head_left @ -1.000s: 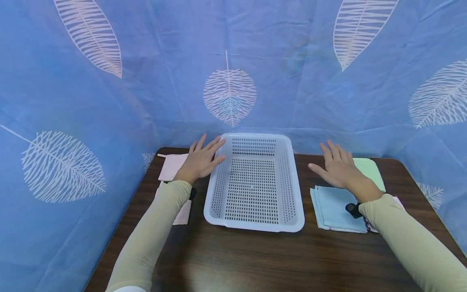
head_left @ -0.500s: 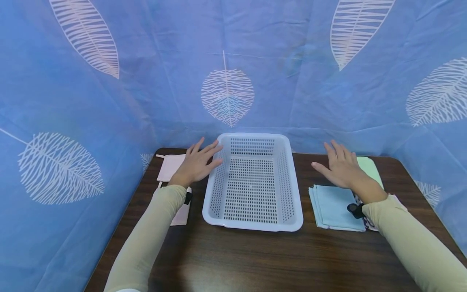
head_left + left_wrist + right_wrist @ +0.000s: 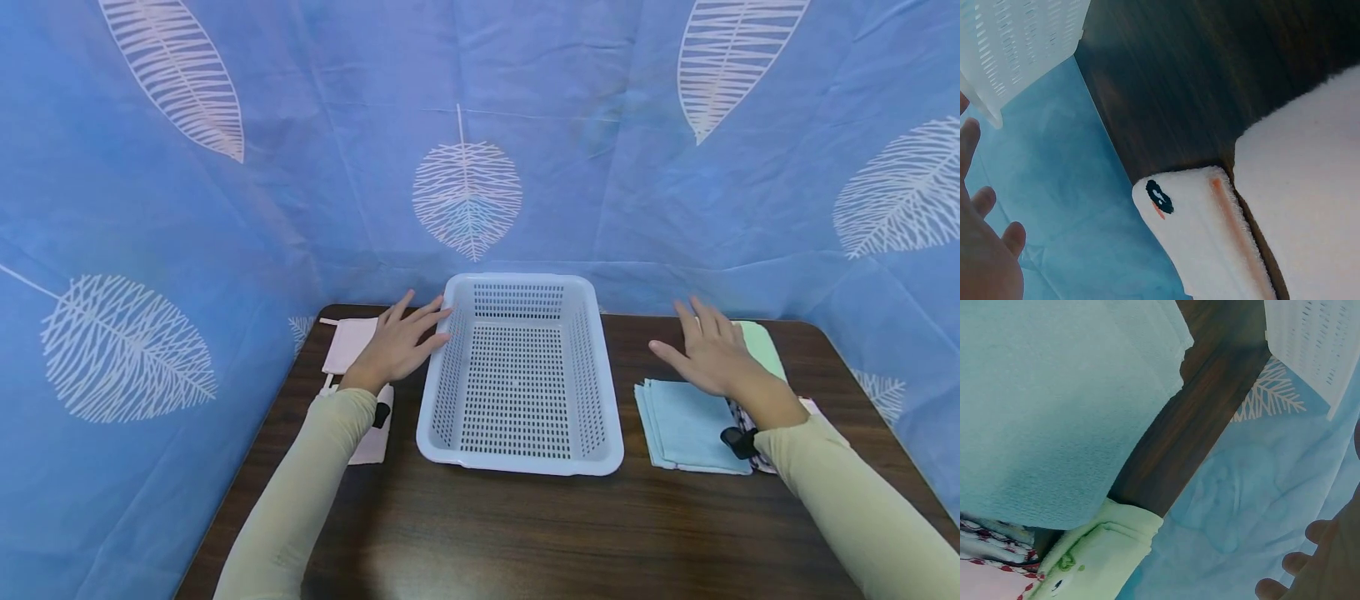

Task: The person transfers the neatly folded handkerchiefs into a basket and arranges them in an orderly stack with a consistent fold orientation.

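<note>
My left hand (image 3: 397, 346), fingers spread and straight, hovers by the left rim of a white plastic basket (image 3: 517, 462); whether a fingertip touches the rim I cannot tell. Under and beside that arm lie two pale pink cloths, a far one (image 3: 348, 346) and a near one (image 3: 371, 442). The left wrist view shows one cloth (image 3: 1179, 231) with a dark embroidered mark. My right hand (image 3: 712, 358) is held with straight fingers above a folded light blue cloth (image 3: 686, 429) and a green cloth (image 3: 761, 346). It holds nothing. The basket has nothing in it.
A red-and-white patterned edge (image 3: 1004, 544) and a pink cloth (image 3: 985, 584) show beside the blue one, partly hidden by the right arm in the head view. The dark wooden table (image 3: 487, 533) ends at a blue leaf-print curtain (image 3: 337, 167) behind and at both sides.
My left hand has drifted left and slightly nearer, away from the basket's far corner. The right hand has moved a little right and nearer. Cloths and basket stay put.
</note>
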`<state>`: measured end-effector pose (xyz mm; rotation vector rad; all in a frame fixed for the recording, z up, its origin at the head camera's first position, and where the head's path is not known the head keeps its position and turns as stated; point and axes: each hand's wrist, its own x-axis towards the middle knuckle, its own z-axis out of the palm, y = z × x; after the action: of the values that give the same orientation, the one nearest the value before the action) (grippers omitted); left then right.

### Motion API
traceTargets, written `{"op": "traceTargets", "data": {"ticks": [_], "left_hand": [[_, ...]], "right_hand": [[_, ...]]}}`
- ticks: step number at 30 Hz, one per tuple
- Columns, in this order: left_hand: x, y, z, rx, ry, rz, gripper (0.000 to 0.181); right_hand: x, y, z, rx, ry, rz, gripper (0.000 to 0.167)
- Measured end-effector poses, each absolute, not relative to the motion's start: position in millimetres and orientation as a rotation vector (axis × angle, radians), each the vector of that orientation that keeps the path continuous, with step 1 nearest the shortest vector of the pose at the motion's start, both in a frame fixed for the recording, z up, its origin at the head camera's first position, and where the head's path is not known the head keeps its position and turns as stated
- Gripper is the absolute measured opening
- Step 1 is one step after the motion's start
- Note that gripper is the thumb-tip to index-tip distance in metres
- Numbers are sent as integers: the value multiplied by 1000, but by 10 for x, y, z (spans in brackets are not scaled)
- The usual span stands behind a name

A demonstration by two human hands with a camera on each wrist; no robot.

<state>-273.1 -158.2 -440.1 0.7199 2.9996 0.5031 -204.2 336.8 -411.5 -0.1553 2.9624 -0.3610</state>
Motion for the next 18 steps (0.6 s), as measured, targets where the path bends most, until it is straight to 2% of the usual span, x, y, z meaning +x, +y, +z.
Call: {"op": "traceTargets", "data": {"ticks": [18], "left_hand": [[-2733, -1593, -4465, 701, 2946, 595, 60]], "right_hand": [[-1889, 3419, -4192, -110, 2934, -369, 97]]}}
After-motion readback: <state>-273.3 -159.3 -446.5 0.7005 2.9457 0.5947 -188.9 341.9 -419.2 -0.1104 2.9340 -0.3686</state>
